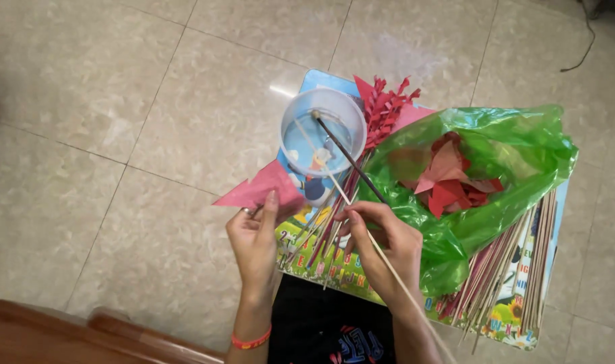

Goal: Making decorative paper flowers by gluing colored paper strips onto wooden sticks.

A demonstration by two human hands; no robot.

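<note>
Right hand pinching a thin pale stick between thumb and fingertips, near the board's near edge. Stick's long axis diagonal: far tip dipping into the clear cup at the board's far-left corner, near end trailing back past the right wrist toward the lower frame edge. A dark brush also leaning in the cup, handle angled down toward the right fingers; cannot tell if those fingers touch it. Left hand just beside, off the board's left edge, thumb and fingers closed on a pink paper triangle, point aimed left over the floor tiles. Paper sits left of the stick, close to its mid-length, not touching it; right hand nearer the cup. Green bag of red paper pieces on the board's right half, more sticks bundled along the right edge, red fringed papers beside the cup.
</note>
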